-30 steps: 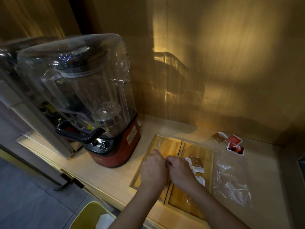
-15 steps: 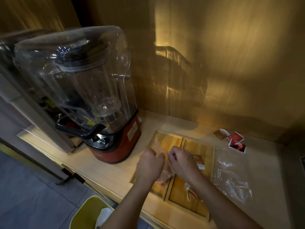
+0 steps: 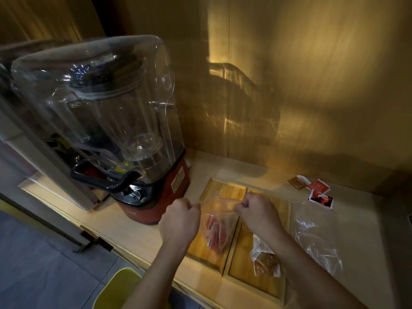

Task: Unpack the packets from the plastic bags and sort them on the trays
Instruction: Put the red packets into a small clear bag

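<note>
**Both hands pulling a bag open over the trays**

Both forearms come in from the bottom edge, angled up toward the middle of the table. The left hand is curled into a loose fist, knuckles up, pinching the left edge of a clear bag. The right hand is fisted the same way, pinching the bag's right edge. The two hands sit apart at about the same height, so the top of the bag is stretched taut between them and the rest hangs below. You can see red packets bunched up inside it.

The bag is held just above the left tray, roughly over the seam where it meets the right tray. The two wooden trays sit side by side, touching. On the right tray, near the right forearm, there's a little pile of brown packets, some of them white-edged; can't tell how many.

To the right of the trays an empty bag lies crumpled flat on the table. Further back near the wall there are three loose packets, one brown and two reddish, close together.

A big blender with a clear cover and a red base stands left of the trays. A yellow-green bin pokes in at the bottom edge, below the table.
</note>
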`<state>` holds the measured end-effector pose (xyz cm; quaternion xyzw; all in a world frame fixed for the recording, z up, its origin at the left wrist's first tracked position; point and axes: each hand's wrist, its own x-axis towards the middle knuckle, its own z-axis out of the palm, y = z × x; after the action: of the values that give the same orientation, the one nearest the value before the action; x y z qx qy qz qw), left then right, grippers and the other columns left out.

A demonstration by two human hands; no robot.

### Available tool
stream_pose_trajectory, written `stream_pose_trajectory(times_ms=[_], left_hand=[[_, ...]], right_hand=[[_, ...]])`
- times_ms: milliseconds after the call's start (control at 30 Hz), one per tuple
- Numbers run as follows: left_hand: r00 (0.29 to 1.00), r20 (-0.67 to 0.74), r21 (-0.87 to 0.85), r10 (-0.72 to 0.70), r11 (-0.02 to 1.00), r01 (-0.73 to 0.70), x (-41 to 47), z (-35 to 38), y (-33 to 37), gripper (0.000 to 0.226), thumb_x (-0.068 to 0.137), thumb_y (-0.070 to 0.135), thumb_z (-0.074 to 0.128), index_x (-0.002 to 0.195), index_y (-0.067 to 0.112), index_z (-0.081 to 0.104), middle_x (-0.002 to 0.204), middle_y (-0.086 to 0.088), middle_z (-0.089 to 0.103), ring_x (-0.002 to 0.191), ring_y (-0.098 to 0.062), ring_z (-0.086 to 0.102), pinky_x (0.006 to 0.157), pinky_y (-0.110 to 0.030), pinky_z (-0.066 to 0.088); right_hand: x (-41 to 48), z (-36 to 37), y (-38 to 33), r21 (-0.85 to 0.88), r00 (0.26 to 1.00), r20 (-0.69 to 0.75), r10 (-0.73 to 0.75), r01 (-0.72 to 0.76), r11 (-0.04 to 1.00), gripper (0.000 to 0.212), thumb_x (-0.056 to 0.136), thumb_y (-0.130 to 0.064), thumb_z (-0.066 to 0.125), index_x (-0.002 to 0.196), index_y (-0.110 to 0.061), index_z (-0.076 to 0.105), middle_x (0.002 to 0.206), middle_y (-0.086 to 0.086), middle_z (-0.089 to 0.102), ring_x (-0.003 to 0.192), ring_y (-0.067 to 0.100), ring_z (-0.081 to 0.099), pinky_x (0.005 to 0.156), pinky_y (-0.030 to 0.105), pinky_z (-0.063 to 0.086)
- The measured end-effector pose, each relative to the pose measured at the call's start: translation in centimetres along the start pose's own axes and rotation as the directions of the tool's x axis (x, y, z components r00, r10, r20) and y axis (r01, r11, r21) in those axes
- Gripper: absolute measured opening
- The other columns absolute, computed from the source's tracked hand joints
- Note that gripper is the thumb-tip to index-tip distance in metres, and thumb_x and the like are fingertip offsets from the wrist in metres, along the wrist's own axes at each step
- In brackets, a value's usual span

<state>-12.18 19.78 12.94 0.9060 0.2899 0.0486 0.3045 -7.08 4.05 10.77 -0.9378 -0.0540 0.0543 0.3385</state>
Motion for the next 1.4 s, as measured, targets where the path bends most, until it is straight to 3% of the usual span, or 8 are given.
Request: stream_pose_trajectory(times_ms=[200, 433, 633, 867, 1000, 1133, 1233, 1400], left_hand=[[0.983, 0.107, 0.003, 0.149, 0.989, -0.15, 1.1, 0.8, -0.7, 0.024, 0.077, 0.011, 0.059, 0.098, 0.022, 0.056, 0.09, 0.001, 0.066, 0.088, -0.025, 0.064, 0.067, -0.03, 0.046], [0.957, -0.059, 0.062, 0.283, 0.958, -0.279, 2.8, 0.0, -1.6, 0.01, 0.083, 0.02, 0.062, 0.078, 0.013, 0.066, 0.082, -0.006, 0.069, 0.082, -0.028, 0.065, 0.066, -0.036, 0.049], [0.941, -0.03, 0.072, 0.337, 0.94, -0.335, 2.5, -1.1, -0.3, 0.031, 0.087, 0.051, 0.049, 0.103, 0.026, 0.044, 0.097, 0.01, 0.047, 0.08, -0.015, 0.056, 0.065, -0.032, 0.046], [0.805, 0.426, 0.074, 0.413, 0.871, -0.486, 1.2, -1.2, -0.3, 0.043, 0.08, 0.065, 0.049, 0.11, 0.034, 0.045, 0.093, -0.002, 0.07, 0.088, -0.023, 0.067, 0.077, -0.036, 0.052], [0.788, 0.396, 0.193, 0.472, 0.796, -0.574, 2.2, -0.5, -0.8, 0.026, 0.093, 0.039, 0.044, 0.099, 0.018, 0.059, 0.102, -0.008, 0.065, 0.097, -0.027, 0.061, 0.076, -0.036, 0.046], [0.672, 0.463, 0.179, 0.578, 0.682, -0.709, 4.0, -1.3, -1.5, 0.028, 0.092, 0.039, 0.046, 0.106, 0.018, 0.057, 0.114, -0.004, 0.052, 0.102, -0.026, 0.057, 0.081, -0.037, 0.049], [0.602, 0.542, 0.172, 0.586, 0.624, -0.762, 5.5, -1.9, -1.5, 0.027, 0.09, 0.037, 0.051, 0.104, 0.014, 0.058, 0.113, -0.004, 0.054, 0.105, -0.025, 0.056, 0.084, -0.036, 0.046], [0.695, 0.321, 0.142, 0.644, 0.692, -0.708, 7.0, -2.8, -2.5, 0.022, 0.089, 0.035, 0.054, 0.095, 0.015, 0.062, 0.102, -0.001, 0.06, 0.095, -0.021, 0.06, 0.079, -0.032, 0.045]], right_hand=[[0.7, 0.2, -0.6, -0.051, 0.958, 0.261, -0.123, 0.141, 0.989, 0.021, 0.082, -0.015, 0.058, 0.101, -0.019, 0.051, 0.086, -0.003, 0.053, 0.077, 0.019, 0.056, 0.062, 0.032, 0.045], [1.7, 0.6, -0.6, -0.043, 0.99, 0.106, -0.09, 0.095, 0.995, 0.028, 0.085, -0.023, 0.057, 0.059, -0.019, 0.047, 0.061, 0.001, 0.054, 0.068, 0.026, 0.058, 0.059, 0.032, 0.041], [2.8, 0.6, -1.8, 0.172, 0.996, 0.073, 0.045, -0.057, 0.983, 0.028, 0.076, -0.013, 0.059, 0.052, -0.001, 0.054, 0.055, 0.01, 0.048, 0.056, 0.025, 0.049, 0.056, 0.03, 0.037], [3.6, 0.9, -3.6, 0.248, 0.991, 0.054, 0.123, -0.132, 0.96, 0.043, 0.074, -0.016, 0.058, 0.033, -0.015, 0.046, 0.044, 0.012, 0.051, 0.045, 0.023, 0.049, 0.052, 0.03, 0.038], [3.9, 0.8, -4.0, 0.02, 0.983, 0.12, 0.141, -0.144, 0.989, 0.012, 0.072, -0.023, 0.063, 0.068, -0.018, 0.054, 0.065, 0.001, 0.053, 0.061, 0.022, 0.054, 0.059, 0.032, 0.042], [4.8, 0.1, -4.4, -0.007, 0.975, 0.178, 0.137, -0.138, 0.99, 0.053, 0.077, -0.024, 0.066, 0.124, -0.027, 0.042, 0.091, -0.003, 0.049, 0.082, 0.017, 0.052, 0.06, 0.028, 0.037], [5.5, 0.0, -4.2, 0.006, 0.971, 0.219, 0.101, -0.105, 0.994, 0.024, 0.081, -0.022, 0.062, 0.105, -0.02, 0.061, 0.084, -0.002, 0.054, 0.081, 0.017, 0.055, 0.065, 0.029, 0.044], [5.0, -0.2, -3.4, 0.14, 0.994, 0.052, 0.095, -0.101, 0.985, 0.012, 0.081, -0.016, 0.063, 0.069, -0.017, 0.064, 0.065, -0.005, 0.055, 0.063, 0.013, 0.052, 0.055, 0.024, 0.038]])
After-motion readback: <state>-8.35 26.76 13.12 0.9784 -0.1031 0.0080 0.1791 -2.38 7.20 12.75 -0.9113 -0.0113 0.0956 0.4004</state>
